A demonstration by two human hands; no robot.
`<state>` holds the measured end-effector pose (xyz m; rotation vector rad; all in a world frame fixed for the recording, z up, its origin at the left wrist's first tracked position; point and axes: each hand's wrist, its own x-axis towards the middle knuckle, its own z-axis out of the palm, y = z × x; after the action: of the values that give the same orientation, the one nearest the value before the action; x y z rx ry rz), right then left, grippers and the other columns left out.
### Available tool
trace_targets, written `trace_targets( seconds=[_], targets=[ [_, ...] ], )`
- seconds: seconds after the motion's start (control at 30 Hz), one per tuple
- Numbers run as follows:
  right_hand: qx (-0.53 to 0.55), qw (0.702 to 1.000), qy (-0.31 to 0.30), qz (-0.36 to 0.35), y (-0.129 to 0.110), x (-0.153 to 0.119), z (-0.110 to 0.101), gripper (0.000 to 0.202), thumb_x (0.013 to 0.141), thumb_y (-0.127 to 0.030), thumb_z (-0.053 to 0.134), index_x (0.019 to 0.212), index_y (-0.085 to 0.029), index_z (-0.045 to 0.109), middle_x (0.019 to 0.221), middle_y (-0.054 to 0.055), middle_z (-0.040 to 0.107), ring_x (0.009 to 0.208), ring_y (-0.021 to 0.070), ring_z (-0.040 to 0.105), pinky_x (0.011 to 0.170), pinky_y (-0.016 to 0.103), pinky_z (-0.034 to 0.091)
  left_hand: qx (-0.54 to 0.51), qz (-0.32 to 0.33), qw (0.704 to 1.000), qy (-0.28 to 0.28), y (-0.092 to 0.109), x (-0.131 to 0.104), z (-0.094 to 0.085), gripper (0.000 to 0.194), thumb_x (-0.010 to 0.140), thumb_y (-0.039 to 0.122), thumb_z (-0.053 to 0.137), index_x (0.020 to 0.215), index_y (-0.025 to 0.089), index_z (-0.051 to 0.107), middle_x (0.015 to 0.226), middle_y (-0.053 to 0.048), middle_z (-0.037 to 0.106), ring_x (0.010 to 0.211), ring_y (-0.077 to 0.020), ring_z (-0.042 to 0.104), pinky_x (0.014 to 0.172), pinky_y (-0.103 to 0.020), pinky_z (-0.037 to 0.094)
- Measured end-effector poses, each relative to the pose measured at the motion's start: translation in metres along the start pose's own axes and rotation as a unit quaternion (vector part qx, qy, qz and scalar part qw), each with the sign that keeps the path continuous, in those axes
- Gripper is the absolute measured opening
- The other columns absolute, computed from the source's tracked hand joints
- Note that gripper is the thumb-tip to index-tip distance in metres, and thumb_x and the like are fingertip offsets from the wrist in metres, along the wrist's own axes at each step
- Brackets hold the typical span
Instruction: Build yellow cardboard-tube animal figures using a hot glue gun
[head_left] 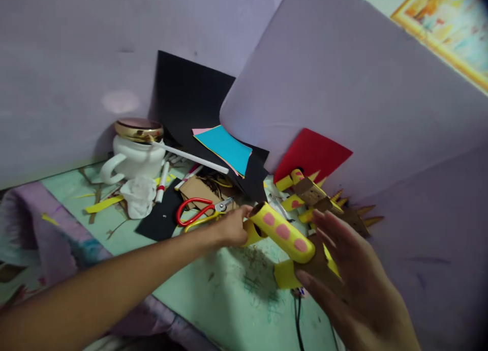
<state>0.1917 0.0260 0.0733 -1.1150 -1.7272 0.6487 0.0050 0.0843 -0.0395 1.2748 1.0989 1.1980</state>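
Note:
A craft model of yellow paper tubes with pink spots (pixel 282 232) and brown cardboard lies at a slant over the table. My left hand (pixel 233 228) reaches in from the left, its fingers closed at the model's far end by the tube openings. My right hand (pixel 358 280) is beside the near end, with fingers stretched and thumb apart around the cardboard part. The thumb tip is close to the cardboard; whether it touches I cannot tell. Scissors with red and yellow handles (pixel 196 212) lie left of my left hand.
Behind the model stands another spiked cardboard-and-yellow model (pixel 316 193) near red card (pixel 310 155). Blue paper (pixel 226 146) lies on black card (pixel 186 86). A white mug (pixel 139 157) with a gold-rimmed lid, crumpled tissue (pixel 139 197) and a black cable (pixel 298 320) are on the green table (pixel 213 300).

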Motion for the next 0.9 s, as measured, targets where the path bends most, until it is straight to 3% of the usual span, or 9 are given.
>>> trace_targets(
  seconds=[0.07, 0.13, 0.3, 0.43, 0.63, 0.77, 0.9],
  targets=[
    [-0.075, 0.995, -0.065, -0.004, 0.002, 0.025, 0.015, 0.082, 0.044, -0.025, 0.086, 0.121, -0.031, 0.06, 0.131, 0.007, 0.057, 0.124, 0.0377, 0.047, 0.105, 0.053, 0.036, 0.033, 0.008, 0.999, -0.041, -0.003, -0.001, 0.0, 0.061, 0.049, 0.001, 0.063, 0.107, 0.023, 0.063, 0.099, -0.004, 0.072, 0.094, -0.0272, 0.066, 0.079, -0.033, 0.053],
    [-0.138, 0.987, -0.085, -0.009, 0.006, 0.042, 0.028, 0.086, 0.045, -0.035, 0.086, 0.126, -0.029, 0.057, 0.131, 0.008, 0.057, 0.124, 0.0378, 0.047, 0.105, 0.054, 0.035, 0.062, 0.013, 0.996, -0.059, -0.006, -0.001, -0.001, 0.063, 0.049, 0.004, 0.066, 0.109, 0.024, 0.062, 0.097, -0.004, 0.072, 0.091, -0.0287, 0.067, 0.074, -0.033, 0.054],
    [-0.192, 0.972, -0.135, 0.021, 0.019, 0.052, 0.044, 0.078, 0.061, -0.053, 0.074, 0.13, -0.025, 0.05, 0.129, 0.013, 0.057, 0.12, 0.0341, 0.052, 0.089, 0.046, 0.05, 0.089, 0.009, 0.989, -0.118, -0.004, 0.003, -0.003, 0.061, 0.05, 0.015, 0.071, 0.11, 0.022, 0.061, 0.097, -0.005, 0.071, 0.089, -0.0308, 0.066, 0.071, -0.034, 0.054],
    [-0.266, 0.942, -0.2, 0.042, 0.026, 0.053, 0.044, 0.07, 0.075, -0.051, 0.063, 0.135, -0.024, 0.042, 0.126, 0.014, 0.059, 0.112, 0.0302, 0.059, 0.089, 0.043, 0.05, 0.123, -0.006, 0.984, -0.131, 0.001, 0.002, -0.004, 0.075, 0.049, 0.022, 0.074, 0.122, 0.018, 0.053, 0.11, -0.008, 0.067, 0.097, -0.0304, 0.064, 0.076, -0.034, 0.052],
    [-0.388, 0.896, -0.215, 0.026, 0.033, 0.058, 0.039, 0.067, 0.073, -0.048, 0.062, 0.133, -0.021, 0.048, 0.103, 0.011, 0.071, 0.085, 0.0292, 0.069, 0.068, 0.037, 0.053, 0.18, -0.046, 0.976, -0.11, 0.003, -0.003, -0.002, 0.063, 0.053, 0.031, 0.072, 0.114, 0.021, 0.057, 0.099, -0.008, 0.069, 0.086, -0.0299, 0.067, 0.062, -0.03, 0.05],
    [-0.406, 0.889, -0.211, 0.033, 0.032, 0.057, 0.04, 0.067, 0.071, -0.047, 0.063, 0.132, -0.024, 0.048, 0.096, 0.008, 0.072, 0.073, 0.0266, 0.069, 0.063, 0.037, 0.052, 0.172, -0.013, 0.98, -0.102, -0.002, -0.001, 0.001, 0.064, 0.053, 0.032, 0.07, 0.115, 0.024, 0.057, 0.094, -0.005, 0.07, 0.084, -0.0284, 0.067, 0.06, -0.029, 0.05],
    [-0.407, 0.892, -0.194, 0.02, 0.032, 0.056, 0.042, 0.065, 0.071, -0.044, 0.063, 0.131, -0.024, 0.049, 0.097, 0.008, 0.072, 0.08, 0.027, 0.069, 0.067, 0.038, 0.051, 0.163, -0.004, 0.982, -0.099, -0.003, 0.002, 0.002, 0.066, 0.054, 0.03, 0.07, 0.118, 0.024, 0.056, 0.101, -0.006, 0.069, 0.09, -0.0289, 0.066, 0.066, -0.031, 0.052]
  ],
)
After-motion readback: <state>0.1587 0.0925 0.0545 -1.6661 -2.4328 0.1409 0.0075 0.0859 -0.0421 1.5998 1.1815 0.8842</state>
